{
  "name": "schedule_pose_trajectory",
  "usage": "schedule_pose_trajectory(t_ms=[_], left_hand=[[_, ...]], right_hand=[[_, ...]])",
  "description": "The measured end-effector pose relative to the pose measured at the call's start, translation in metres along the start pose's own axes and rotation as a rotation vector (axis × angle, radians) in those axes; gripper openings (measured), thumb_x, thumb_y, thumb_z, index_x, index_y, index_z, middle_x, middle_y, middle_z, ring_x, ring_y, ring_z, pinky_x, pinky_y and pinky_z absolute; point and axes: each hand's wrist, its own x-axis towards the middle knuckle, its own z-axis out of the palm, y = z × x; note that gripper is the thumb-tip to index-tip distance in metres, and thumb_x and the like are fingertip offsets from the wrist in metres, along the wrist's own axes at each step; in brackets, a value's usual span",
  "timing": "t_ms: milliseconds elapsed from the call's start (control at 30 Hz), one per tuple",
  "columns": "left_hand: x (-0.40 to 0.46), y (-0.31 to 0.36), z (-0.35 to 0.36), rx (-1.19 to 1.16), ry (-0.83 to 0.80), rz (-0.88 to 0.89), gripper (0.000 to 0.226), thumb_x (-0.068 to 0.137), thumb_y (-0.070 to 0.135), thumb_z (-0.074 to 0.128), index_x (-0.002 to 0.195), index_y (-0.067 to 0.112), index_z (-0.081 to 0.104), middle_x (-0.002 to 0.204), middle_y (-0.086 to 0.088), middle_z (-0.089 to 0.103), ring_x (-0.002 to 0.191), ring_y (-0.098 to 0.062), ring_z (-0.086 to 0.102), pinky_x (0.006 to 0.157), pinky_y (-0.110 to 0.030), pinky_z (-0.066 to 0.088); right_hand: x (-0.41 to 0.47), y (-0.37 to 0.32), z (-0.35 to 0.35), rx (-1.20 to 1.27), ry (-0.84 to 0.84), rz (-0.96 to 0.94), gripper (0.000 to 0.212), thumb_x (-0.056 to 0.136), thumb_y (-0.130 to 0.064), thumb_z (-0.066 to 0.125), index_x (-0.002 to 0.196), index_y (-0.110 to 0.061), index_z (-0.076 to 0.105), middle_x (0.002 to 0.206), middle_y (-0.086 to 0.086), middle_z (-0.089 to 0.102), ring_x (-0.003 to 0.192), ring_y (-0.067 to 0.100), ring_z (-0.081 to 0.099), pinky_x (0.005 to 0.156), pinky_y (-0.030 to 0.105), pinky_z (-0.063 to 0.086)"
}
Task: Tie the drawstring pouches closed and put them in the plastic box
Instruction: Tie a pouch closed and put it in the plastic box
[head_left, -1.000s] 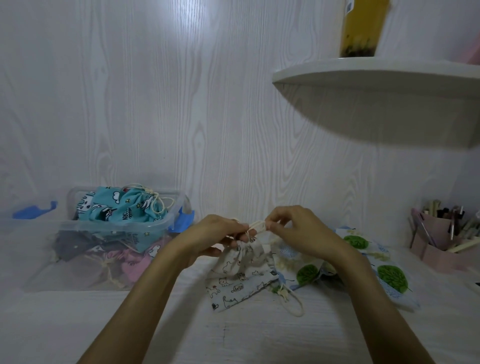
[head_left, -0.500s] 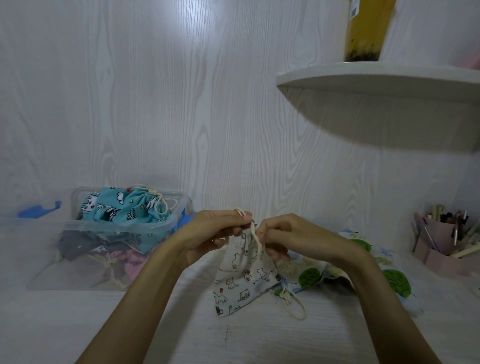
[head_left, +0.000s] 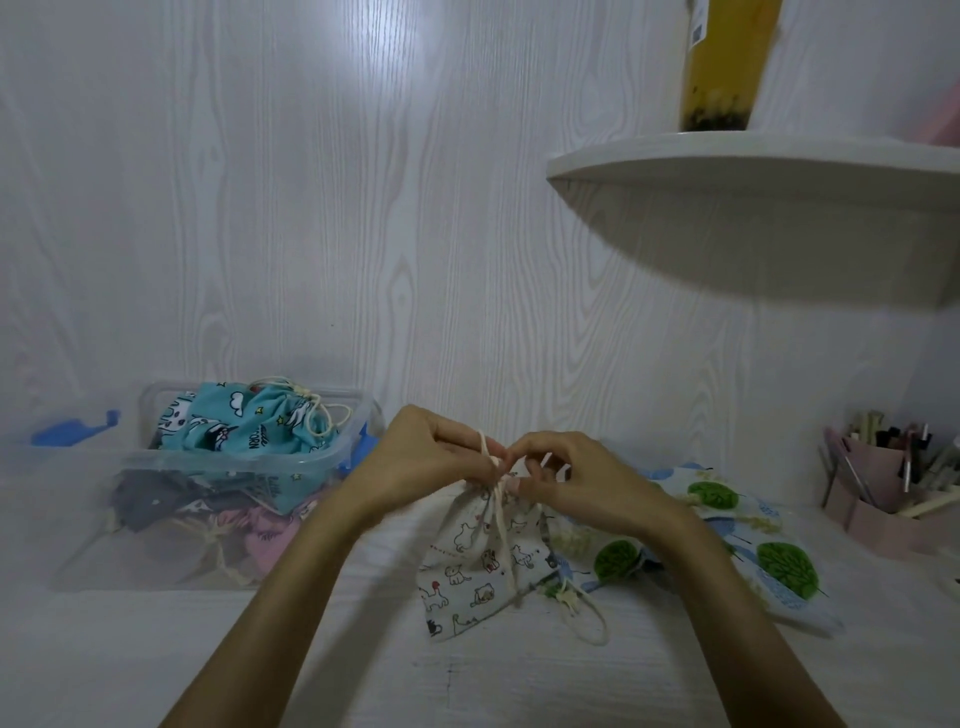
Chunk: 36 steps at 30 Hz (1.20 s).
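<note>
A small cream pouch with cat drawings (head_left: 475, 566) hangs from its gathered neck, its lower corner resting on the white table. My left hand (head_left: 421, 462) pinches the cream drawstring (head_left: 500, 512) at the neck, a loop sticking up over its fingers. My right hand (head_left: 574, 480) pinches the same cord from the right, fingertips almost meeting the left ones. A pouch with green trees (head_left: 748, 551) lies flat behind and to the right. The clear plastic box (head_left: 156, 457) stands at the left, holding a blue cartoon pouch (head_left: 244, 426) on top of dark and pink ones.
A pink pen holder (head_left: 878, 499) with several pens stands at the right edge. A white curved shelf (head_left: 753, 171) juts out overhead on the right, bearing a yellow drink cup (head_left: 724, 62). Blue lid clips (head_left: 72, 427) show left of the box.
The pouch's neck has been drawn tight and lifted. Both hands came closer together at the cord, and a cord end now hangs down the pouch's front.
</note>
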Motion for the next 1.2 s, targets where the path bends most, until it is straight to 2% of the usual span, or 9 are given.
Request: schedule_pose_trajectory(t_ms=[100, 233, 400, 533, 600, 733, 833, 1000, 1200], left_hand=[[0.001, 0.001, 0.003, 0.131, 0.123, 0.083, 0.016, 0.067, 0.007, 0.077, 0.079, 0.017, 0.079, 0.066, 0.012, 0.073, 0.070, -0.003, 0.071, 0.067, -0.017, 0.055], [0.005, -0.007, 0.004, 0.274, 0.228, 0.125, 0.015, 0.064, 0.018, 0.080, 0.075, 0.027, 0.077, 0.065, 0.016, 0.072, 0.066, 0.005, 0.067, 0.070, -0.022, 0.056], [0.009, -0.019, -0.010, 0.434, -0.023, 0.086, 0.011, 0.074, 0.022, 0.078, 0.085, 0.023, 0.078, 0.068, 0.008, 0.073, 0.062, -0.003, 0.065, 0.062, -0.022, 0.056], [0.011, -0.028, -0.010, 0.552, -0.190, 0.041, 0.015, 0.081, 0.024, 0.072, 0.092, 0.015, 0.077, 0.071, 0.000, 0.070, 0.066, -0.016, 0.065, 0.055, -0.022, 0.056], [0.013, -0.031, -0.006, 0.586, -0.142, 0.065, 0.015, 0.080, 0.028, 0.073, 0.085, 0.015, 0.076, 0.072, -0.003, 0.071, 0.067, -0.020, 0.067, 0.057, -0.029, 0.056], [0.014, -0.034, -0.004, 0.453, 0.076, 0.082, 0.008, 0.070, 0.027, 0.079, 0.077, 0.025, 0.078, 0.063, 0.009, 0.071, 0.060, -0.002, 0.064, 0.066, -0.028, 0.057], [0.013, -0.033, -0.006, 0.399, 0.203, 0.138, 0.009, 0.068, 0.025, 0.080, 0.075, 0.029, 0.076, 0.065, 0.013, 0.072, 0.063, 0.003, 0.066, 0.070, -0.030, 0.059], [0.008, -0.024, -0.012, 0.161, 0.215, 0.203, 0.012, 0.065, 0.021, 0.084, 0.075, 0.022, 0.077, 0.069, 0.004, 0.074, 0.066, -0.007, 0.072, 0.074, -0.036, 0.060], [0.008, -0.020, -0.004, 0.173, 0.204, 0.218, 0.012, 0.064, 0.015, 0.085, 0.074, 0.015, 0.078, 0.066, 0.002, 0.074, 0.062, -0.008, 0.071, 0.064, -0.025, 0.057]], right_hand=[[-0.001, -0.001, 0.001, -0.051, 0.005, 0.002, 0.014, 0.089, -0.037, 0.057, 0.098, -0.029, 0.064, 0.098, 0.005, 0.062, 0.079, 0.018, 0.054, 0.069, 0.023, 0.041], [-0.002, -0.005, 0.001, -0.112, 0.009, 0.012, 0.018, 0.093, -0.034, 0.053, 0.101, -0.024, 0.065, 0.096, 0.003, 0.060, 0.076, 0.008, 0.049, 0.072, 0.023, 0.042], [-0.002, -0.009, 0.007, -0.224, -0.053, 0.017, 0.021, 0.094, -0.029, 0.052, 0.103, -0.019, 0.067, 0.092, -0.001, 0.059, 0.073, 0.004, 0.047, 0.070, 0.023, 0.041], [-0.003, -0.014, 0.011, -0.346, -0.088, 0.001, 0.021, 0.093, -0.030, 0.053, 0.104, -0.021, 0.068, 0.091, 0.001, 0.062, 0.083, 0.014, 0.055, 0.076, 0.029, 0.045], [-0.003, -0.016, 0.014, -0.411, -0.075, -0.019, 0.022, 0.094, -0.031, 0.052, 0.105, -0.021, 0.067, 0.091, -0.002, 0.060, 0.085, 0.013, 0.053, 0.078, 0.029, 0.043], [-0.002, -0.017, 0.017, -0.427, 0.014, -0.046, 0.017, 0.093, -0.033, 0.053, 0.101, -0.025, 0.065, 0.092, -0.005, 0.055, 0.082, 0.008, 0.045, 0.078, 0.027, 0.042], [0.002, -0.016, 0.021, -0.328, 0.072, -0.010, 0.018, 0.093, -0.034, 0.051, 0.099, -0.024, 0.065, 0.096, -0.008, 0.059, 0.086, 0.006, 0.051, 0.080, 0.027, 0.046], [0.007, -0.017, 0.013, 0.141, 0.108, 0.169, 0.023, 0.094, -0.027, 0.051, 0.102, -0.020, 0.072, 0.095, -0.004, 0.071, 0.087, 0.004, 0.063, 0.078, 0.018, 0.050], [0.005, -0.012, 0.006, 0.430, -0.051, 0.393, 0.023, 0.089, -0.025, 0.060, 0.105, -0.015, 0.072, 0.103, 0.005, 0.072, 0.098, 0.016, 0.065, 0.083, 0.022, 0.051]])
